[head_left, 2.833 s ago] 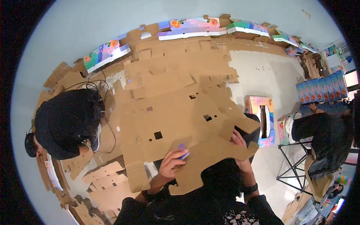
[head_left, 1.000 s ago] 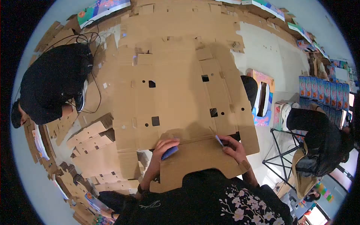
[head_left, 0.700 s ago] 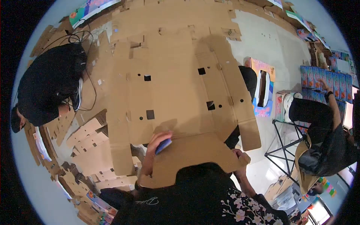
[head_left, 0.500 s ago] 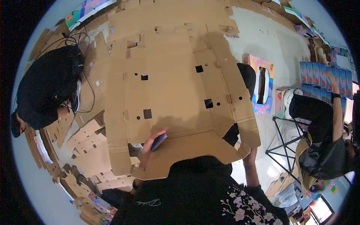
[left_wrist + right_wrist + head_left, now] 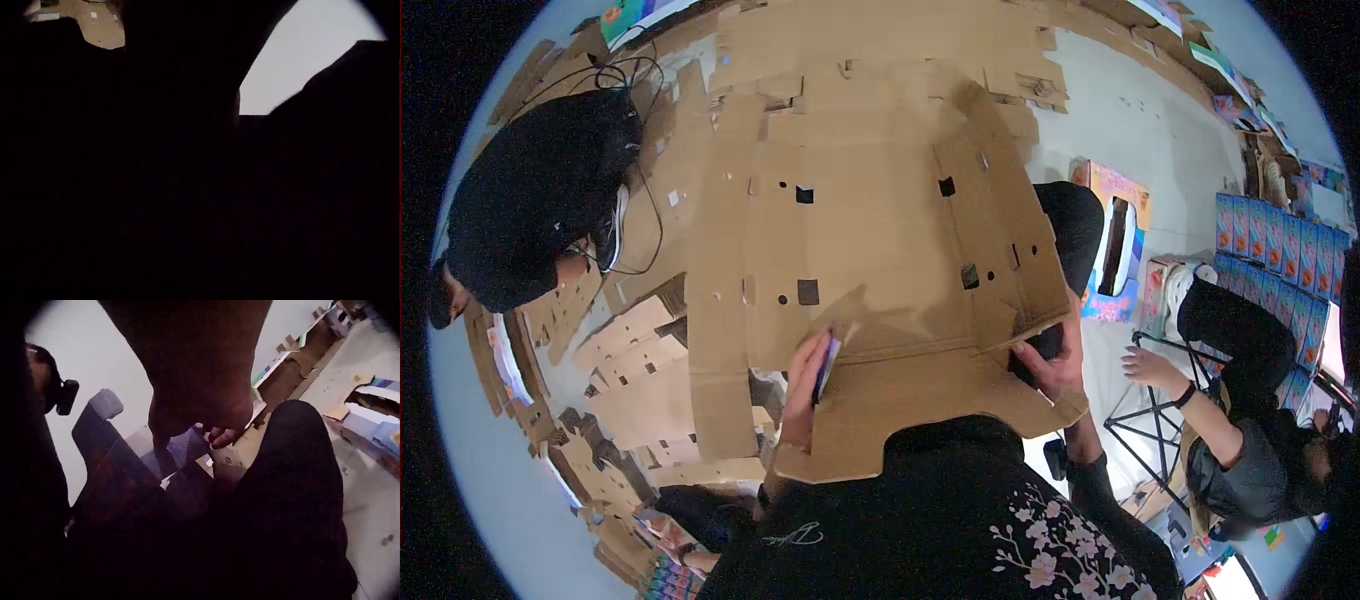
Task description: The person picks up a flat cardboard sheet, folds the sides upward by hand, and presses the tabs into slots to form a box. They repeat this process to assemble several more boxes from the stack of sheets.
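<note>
A large brown cardboard box blank (image 5: 870, 230), with square and round holes, lies in front of the person's body. Its near panel with a cut-out front edge is folded up, and its right side panel (image 5: 1010, 220) stands partly raised. My left hand (image 5: 803, 375) presses with fairly straight fingers against a small purple-printed flap (image 5: 827, 368) at the near left corner. At the near right corner my right hand (image 5: 1055, 360) grips the side panel, thumb inside and fingers behind it. The right wrist view shows that hand (image 5: 200, 412) against the purple printed outer face; the left wrist view is mostly dark.
Flattened cardboard (image 5: 880, 35) covers the floor beyond, and a cardboard stack (image 5: 640, 390) lies at left. A bent-over person (image 5: 540, 190) is at left, another (image 5: 1250, 430) at right by a folding stool frame (image 5: 1150, 420). A printed box (image 5: 1115, 240) lies at right.
The near panel has been folded up and the right side panel has risen. My right hand has shifted from the front panel's edge to the right corner. The left hand has moved left with the flap.
</note>
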A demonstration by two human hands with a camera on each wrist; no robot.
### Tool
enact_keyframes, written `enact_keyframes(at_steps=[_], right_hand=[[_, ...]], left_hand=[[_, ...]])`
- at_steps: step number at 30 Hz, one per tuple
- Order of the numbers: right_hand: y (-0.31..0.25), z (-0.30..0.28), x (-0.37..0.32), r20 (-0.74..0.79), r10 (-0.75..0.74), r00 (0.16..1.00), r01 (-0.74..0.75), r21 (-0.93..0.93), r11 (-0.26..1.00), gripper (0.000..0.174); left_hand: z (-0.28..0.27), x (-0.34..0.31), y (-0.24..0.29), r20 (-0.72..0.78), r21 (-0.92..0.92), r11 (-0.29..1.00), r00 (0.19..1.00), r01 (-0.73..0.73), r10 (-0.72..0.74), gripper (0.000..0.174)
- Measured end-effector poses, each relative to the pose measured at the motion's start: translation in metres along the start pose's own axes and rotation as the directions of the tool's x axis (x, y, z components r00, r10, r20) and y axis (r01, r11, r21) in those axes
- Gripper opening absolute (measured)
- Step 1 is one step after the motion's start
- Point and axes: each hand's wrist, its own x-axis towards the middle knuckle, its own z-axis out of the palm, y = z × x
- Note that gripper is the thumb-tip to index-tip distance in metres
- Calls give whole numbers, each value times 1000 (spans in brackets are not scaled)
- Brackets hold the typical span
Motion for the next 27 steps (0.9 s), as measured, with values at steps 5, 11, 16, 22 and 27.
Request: enact_keyframes(at_steps=[5, 11, 16, 22, 27], right_hand=[[-14, 18, 11, 16, 76, 997, -78, 236, 969, 93], [-12, 20, 24, -25, -154, 988, 153, -61, 986, 83], [-25, 17, 38, 71, -280, 957, 289, -250, 924, 76], [-37, 6, 48, 283, -466, 839, 526, -201, 826, 76], [-76, -7, 40, 586, -373, 719, 603, -261, 754, 69]], left_hand=[[-65, -68, -42, 146, 589, 571, 771, -571, 620, 28], [-118, -76, -35, -191, 343, 869, 879, -357, 437, 51], [-95, -23, 32, -171, 219, 839, 827, -498, 535, 76], [-33, 11, 94, 325, 376, 531, 644, -760, 693, 109], [-1, -21, 131, 754, 516, 231, 565, -825, 334, 86]])
